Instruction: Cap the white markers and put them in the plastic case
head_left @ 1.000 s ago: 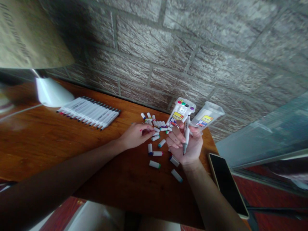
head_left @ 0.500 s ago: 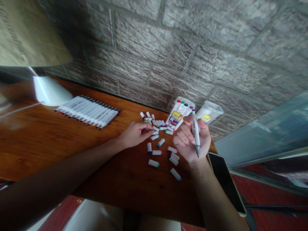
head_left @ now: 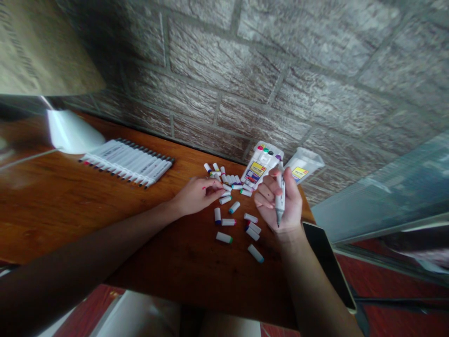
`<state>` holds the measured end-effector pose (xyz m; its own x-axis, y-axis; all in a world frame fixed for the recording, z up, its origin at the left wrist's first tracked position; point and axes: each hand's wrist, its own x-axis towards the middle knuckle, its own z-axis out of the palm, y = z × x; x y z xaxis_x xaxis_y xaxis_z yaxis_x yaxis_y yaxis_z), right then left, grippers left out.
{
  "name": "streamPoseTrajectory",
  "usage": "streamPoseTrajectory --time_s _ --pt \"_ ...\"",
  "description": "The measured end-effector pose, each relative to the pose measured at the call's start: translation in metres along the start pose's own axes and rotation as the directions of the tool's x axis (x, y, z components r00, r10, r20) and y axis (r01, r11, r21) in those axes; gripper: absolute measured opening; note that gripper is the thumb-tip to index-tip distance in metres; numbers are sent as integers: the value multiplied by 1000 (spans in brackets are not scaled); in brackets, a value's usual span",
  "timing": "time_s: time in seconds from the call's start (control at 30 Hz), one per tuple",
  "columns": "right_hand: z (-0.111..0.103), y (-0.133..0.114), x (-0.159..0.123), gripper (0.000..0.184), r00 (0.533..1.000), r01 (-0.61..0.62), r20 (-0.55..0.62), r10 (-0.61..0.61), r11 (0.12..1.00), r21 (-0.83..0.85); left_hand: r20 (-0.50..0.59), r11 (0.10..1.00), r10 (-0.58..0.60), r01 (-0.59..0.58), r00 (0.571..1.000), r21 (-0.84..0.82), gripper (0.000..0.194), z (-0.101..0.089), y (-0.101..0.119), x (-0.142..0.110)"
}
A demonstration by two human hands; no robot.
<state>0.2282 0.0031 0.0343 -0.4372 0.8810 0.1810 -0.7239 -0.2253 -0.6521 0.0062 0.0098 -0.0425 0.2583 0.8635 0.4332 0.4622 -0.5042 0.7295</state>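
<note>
My right hand is raised over the table's right side, its fingers closed on a white marker with a grey lower end. The marker stands nearly upright across the palm. My left hand rests on the table, thumb and fingertips pinched at a white marker cap in the pile. Fingers partly hide what they hold. Loose white caps with coloured ends lie between my hands, among them a green-ended cap and a blue-ended cap. A row of uncapped markers lies side by side at the left.
A marker case with several coloured ends showing leans near the brick wall, beside a clear case. A lamp stands at the far left. A dark-screened tablet or phone lies by my right forearm.
My right hand has shifted slightly left, and the marker in it has turned more upright with its lower end swinging left. My left hand stays at the caps.
</note>
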Motion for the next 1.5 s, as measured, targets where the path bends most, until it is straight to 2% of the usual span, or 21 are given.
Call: streamPoseTrajectory --time_s 0.1,0.2,0.37,0.5,0.63,0.73,0.87,0.97,1.03,1.3,1.5 --pt "1 -10 -4 18 998 56 31 -57 998 38 -1 1000 -15 15 1000 -6 20 1 -3 0" --pt "-3 -17 -4 23 996 87 21 -88 995 53 1 1000 -12 12 1000 -2 20 1 -4 -1" --pt "-7 -11 -1 43 999 23 29 -25 997 78 10 1000 -1 1 1000 -7 21 2 -4 -1" --pt "-3 -10 -2 47 999 47 10 -48 998 51 10 1000 1 -1 1000 -14 21 2 -5 0" --pt "0 -5 -2 51 1000 -26 -13 26 999 -19 12 1000 -8 8 1000 11 22 3 -5 0" --pt "-1 -1 -1 50 999 -35 17 34 999 25 2 998 -15 15 1000 59 33 3 -3 -1" --pt "-5 -3 -1 44 1000 20 -5 -19 993 115 -103 996 -19 28 994 85 43 0 -1 0" --pt "-7 -4 1 44 1000 12 -25 -9 993 121 -207 994 -44 64 977 90 45 -5 0 1" --pt "-7 -4 2 47 1000 -2 -20 4 994 110 -228 992 -47 71 973 99 48 -8 0 2" --pt "-5 -6 0 49 999 -11 -37 15 995 99 -119 994 22 -9 993 105 52 -3 -2 0" --pt "-8 -8 2 46 999 -11 -35 11 1000 12 -87 994 29 -19 996 104 51 -2 -1 0"
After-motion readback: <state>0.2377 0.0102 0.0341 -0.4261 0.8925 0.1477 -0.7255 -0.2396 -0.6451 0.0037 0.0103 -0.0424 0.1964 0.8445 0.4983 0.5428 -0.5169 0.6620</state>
